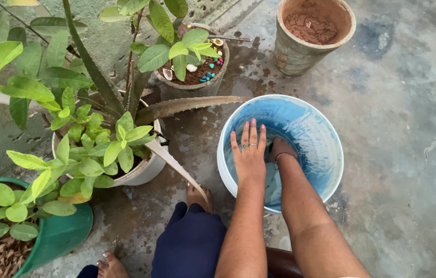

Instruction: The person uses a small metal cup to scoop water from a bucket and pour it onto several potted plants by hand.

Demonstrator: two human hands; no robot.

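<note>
I see both hands down in the blue-and-white bucket (326,154), which sits on the wet concrete floor (403,128), right of centre, near me. Left hand (249,154) lies flat w/ fingers spread and straight, palm down, inside the bucket toward its left wall; ring on one finger. That grip is open, pinching nothing. Right hand (278,148) reaches deeper, just right of the left one; fingers hidden below the wrist band, so I can't tell if that grip is spread or pressed together.

Left of the bucket: white pot (146,172) w/ a leafy plant and long aloe leaves, one leaf tip reaching toward the bucket's far rim. Far centre: small pot (192,87) w/ soil, shells & coloured pebbles. Far right: clay pot (295,51) holding reddish soil, well apart from the bucket. Near left: green pot (61,234) w/ dry leaves. My bare foot (197,195) is on the floor just left of the bucket.
</note>
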